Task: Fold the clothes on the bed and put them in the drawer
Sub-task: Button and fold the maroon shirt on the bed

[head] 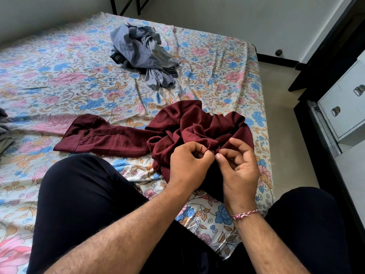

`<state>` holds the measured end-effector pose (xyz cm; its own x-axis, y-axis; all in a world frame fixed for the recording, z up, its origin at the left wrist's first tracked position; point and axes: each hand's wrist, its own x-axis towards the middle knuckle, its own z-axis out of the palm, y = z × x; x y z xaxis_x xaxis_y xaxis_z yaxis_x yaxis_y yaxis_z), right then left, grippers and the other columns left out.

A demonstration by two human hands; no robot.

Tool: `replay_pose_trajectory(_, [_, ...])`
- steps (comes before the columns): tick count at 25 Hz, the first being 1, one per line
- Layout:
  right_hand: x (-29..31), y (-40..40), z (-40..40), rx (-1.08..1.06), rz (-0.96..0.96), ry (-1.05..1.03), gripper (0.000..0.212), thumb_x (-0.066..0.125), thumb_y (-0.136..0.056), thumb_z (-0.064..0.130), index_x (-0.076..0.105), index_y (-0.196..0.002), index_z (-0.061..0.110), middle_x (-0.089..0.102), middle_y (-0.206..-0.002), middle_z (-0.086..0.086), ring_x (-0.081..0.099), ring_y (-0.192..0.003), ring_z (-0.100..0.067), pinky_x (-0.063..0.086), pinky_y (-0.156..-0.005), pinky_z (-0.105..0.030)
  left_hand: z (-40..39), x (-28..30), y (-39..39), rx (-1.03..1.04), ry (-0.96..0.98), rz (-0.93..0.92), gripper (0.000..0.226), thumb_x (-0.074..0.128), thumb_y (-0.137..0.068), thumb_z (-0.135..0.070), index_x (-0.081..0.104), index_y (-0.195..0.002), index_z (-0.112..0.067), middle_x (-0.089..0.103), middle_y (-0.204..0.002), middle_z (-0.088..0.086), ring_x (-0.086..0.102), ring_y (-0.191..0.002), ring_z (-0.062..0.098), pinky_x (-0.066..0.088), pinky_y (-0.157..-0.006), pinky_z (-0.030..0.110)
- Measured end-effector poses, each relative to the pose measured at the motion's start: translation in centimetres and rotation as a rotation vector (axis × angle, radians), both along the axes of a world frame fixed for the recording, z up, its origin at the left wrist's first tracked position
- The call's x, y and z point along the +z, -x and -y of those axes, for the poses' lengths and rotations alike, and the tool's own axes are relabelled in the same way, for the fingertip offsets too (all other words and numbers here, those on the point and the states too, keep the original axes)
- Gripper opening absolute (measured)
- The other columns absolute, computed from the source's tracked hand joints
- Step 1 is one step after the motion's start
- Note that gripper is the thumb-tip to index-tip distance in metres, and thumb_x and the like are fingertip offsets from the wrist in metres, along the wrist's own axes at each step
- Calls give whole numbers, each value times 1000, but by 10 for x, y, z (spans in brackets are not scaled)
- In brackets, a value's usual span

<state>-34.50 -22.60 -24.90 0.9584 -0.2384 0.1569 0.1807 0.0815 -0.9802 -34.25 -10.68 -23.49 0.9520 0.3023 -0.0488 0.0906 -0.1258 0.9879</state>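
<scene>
Shirt [177, 127] on bed [59, 76], clothes pile [142, 50] behind, drawers [343, 103] right.

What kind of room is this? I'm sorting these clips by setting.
Most likely a home bedroom: a bed with a floral sheet, loose clothes on it such as a maroon shirt, and a white drawer unit beside the bed.

Left hand [188, 164] and right hand [238, 165] met fingertip to fingertip, both pinching a fold of the crumpled maroon shirt [177, 127] on the floral bedsheet [59, 76]. One sleeve lay stretched out leftward. Grey-blue clothes pile [144, 54] sat further back, well apart. White drawer unit [343, 103] stood at right, beside the bed.
</scene>
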Motion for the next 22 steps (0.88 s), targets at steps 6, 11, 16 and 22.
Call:
replay_pose_trajectory(6, [-2, -1, 3, 39, 61, 29, 47, 63, -94, -9, 62, -128, 23, 76, -96, -3, 73, -99, -18, 57, -94, -33, -2, 0, -1, -22, -20, 13, 16, 76, -85, -15, 71, -71, -17, 66, -60, -5, 54, -52, 3, 46, -50, 19])
replay_pose_trajectory(11, [-1, -9, 11, 158, 117, 162, 53, 62, -93, -13, 65, -131, 23, 74, -101, 4, 69, -95, -13, 55, -94, -27, -4, 0, -3, -144, 77, -48, 15, 70, -93, -18, 72, -80, -11, 65, -65, 1, 57, -59, 14, 49, -58, 30])
replay_pose_trajectory(16, [-2, -19, 17, 247, 156, 332, 62, 66, -89, -12, 59, -141, 22, 74, -108, 3, 68, -106, -16, 52, -102, -30, -6, -5, -5, -202, 76, -91, 20, 67, -98, -23, 72, -85, -9, 62, -67, 4, 54, -58, 17, 44, -56, 32])
replay_pose_trajectory(22, [-9, -20, 12, 145, 296, 648, 65, 71, -85, -8, 59, -142, 20, 71, -106, 10, 67, -102, -11, 52, -98, -22, -7, -10, -9, -168, -26, -109, 29, 63, -101, -27, 70, -80, -8, 65, -63, 8, 59, -57, 18, 57, -61, 43])
